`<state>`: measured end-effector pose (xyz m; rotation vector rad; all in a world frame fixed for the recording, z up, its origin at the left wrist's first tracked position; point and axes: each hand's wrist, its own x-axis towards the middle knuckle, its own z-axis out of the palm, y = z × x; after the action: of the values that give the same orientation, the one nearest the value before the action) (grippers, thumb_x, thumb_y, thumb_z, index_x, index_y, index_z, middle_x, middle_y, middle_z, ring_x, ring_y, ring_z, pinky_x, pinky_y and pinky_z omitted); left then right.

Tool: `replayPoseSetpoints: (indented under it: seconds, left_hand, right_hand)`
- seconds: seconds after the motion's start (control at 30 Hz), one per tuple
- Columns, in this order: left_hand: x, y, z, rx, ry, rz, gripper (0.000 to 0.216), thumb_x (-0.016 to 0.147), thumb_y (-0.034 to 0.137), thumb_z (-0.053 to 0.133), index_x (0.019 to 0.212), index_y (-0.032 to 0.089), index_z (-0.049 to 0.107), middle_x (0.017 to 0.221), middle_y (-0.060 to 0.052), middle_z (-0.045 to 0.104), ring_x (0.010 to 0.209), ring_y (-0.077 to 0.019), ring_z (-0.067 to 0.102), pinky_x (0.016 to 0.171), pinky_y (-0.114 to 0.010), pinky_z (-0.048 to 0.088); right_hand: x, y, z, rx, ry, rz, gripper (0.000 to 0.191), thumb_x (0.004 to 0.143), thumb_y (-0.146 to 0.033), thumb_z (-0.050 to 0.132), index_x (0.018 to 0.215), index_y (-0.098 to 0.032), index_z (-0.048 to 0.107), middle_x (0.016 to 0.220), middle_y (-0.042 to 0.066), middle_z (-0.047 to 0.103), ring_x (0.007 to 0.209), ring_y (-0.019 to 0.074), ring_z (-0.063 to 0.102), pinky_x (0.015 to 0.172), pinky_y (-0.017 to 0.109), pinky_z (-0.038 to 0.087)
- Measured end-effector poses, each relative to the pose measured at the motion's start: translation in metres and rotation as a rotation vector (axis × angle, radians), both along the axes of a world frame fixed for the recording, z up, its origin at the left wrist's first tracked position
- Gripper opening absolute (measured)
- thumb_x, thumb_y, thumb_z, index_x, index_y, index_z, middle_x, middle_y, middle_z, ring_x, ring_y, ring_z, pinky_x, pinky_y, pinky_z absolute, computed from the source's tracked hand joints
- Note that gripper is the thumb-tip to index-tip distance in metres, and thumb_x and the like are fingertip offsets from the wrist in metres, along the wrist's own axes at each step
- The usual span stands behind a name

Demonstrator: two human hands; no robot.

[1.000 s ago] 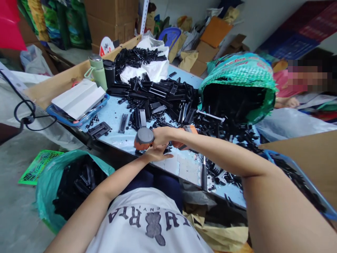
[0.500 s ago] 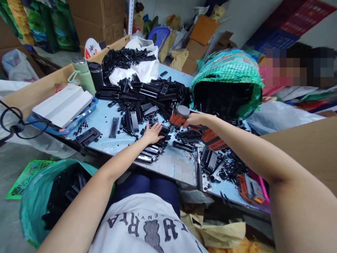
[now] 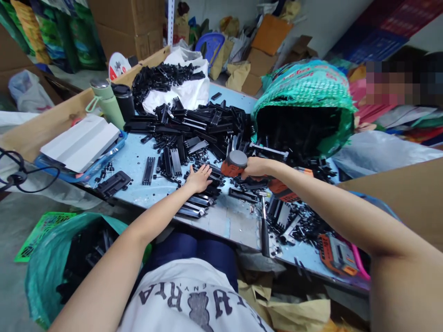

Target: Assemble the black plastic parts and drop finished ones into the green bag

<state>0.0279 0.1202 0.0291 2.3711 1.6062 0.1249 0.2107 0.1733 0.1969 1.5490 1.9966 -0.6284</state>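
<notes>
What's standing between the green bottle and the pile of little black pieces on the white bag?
In the head view, a black cup stands between the green bottle and the black pieces.

One drill (image 3: 232, 167) and one hammer (image 3: 265, 226) showed
One flask (image 3: 112, 108) and one tumbler (image 3: 124, 102) stood left; one green sack (image 3: 306, 87) was far right, one loose battery (image 3: 338, 256) near right, one teal bag (image 3: 38, 276) near left

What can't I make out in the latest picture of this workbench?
All in the head view:
- Grip of the orange power tool: covered by the right hand.
- Whatever lies directly under the left hand: covered by that hand.
- Deep inside the green sack: lost in darkness.
- Far end of the cardboard: cut off by the right edge.
</notes>
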Motion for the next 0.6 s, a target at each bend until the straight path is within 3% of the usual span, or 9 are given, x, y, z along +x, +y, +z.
replayPoseSetpoints:
  seconds: [0.17, 0.33, 0.47, 0.6]
  left_hand:
    - [0.001, -0.001, 0.000, 0.029, -0.016, 0.013, 0.054, 0.092, 0.041, 0.026, 0.143, 0.021, 0.023, 0.152, -0.005, 0.015, 0.140, -0.0266, 0.009, 0.104, -0.067, 0.003]
    - [0.002, -0.008, 0.012, -0.007, -0.009, 0.047, 0.054, 0.091, 0.044, 0.032, 0.141, 0.024, 0.028, 0.151, -0.006, 0.020, 0.139, -0.0295, 0.010, 0.103, -0.069, -0.002]
    - [0.001, -0.047, 0.017, 0.011, -0.054, 0.023, 0.059, 0.091, 0.049, 0.031, 0.137, 0.015, 0.036, 0.146, -0.013, 0.031, 0.138, -0.0306, 0.017, 0.108, -0.062, 0.002]
    - [0.001, -0.089, 0.010, 0.036, -0.104, -0.007, 0.076, 0.088, 0.060, 0.023, 0.135, 0.002, 0.037, 0.145, -0.021, 0.030, 0.137, -0.0302, 0.019, 0.111, -0.053, 0.008]
  right_hand:
    - [-0.008, -0.010, -0.005, -0.053, -0.014, 0.039, 0.013, 0.060, -0.025, 0.061, 0.065, -0.013, 0.060, 0.047, 0.002, 0.052, 0.044, 0.0154, 0.052, 0.041, 0.025, 0.040]
    - [-0.019, -0.020, -0.004, -0.038, -0.065, 0.059, 0.013, 0.060, -0.024, 0.058, 0.066, -0.013, 0.061, 0.046, 0.001, 0.052, 0.044, 0.0151, 0.051, 0.041, 0.024, 0.039]
    - [-0.021, -0.041, 0.007, 0.005, -0.060, 0.128, 0.017, 0.060, -0.028, 0.060, 0.071, -0.016, 0.064, 0.050, 0.001, 0.056, 0.046, 0.0151, 0.055, 0.043, 0.023, 0.040]
    - [-0.026, -0.055, 0.008, 0.004, -0.094, 0.165, 0.018, 0.060, -0.030, 0.061, 0.068, -0.015, 0.064, 0.053, 0.002, 0.058, 0.047, 0.0147, 0.055, 0.043, 0.023, 0.039]
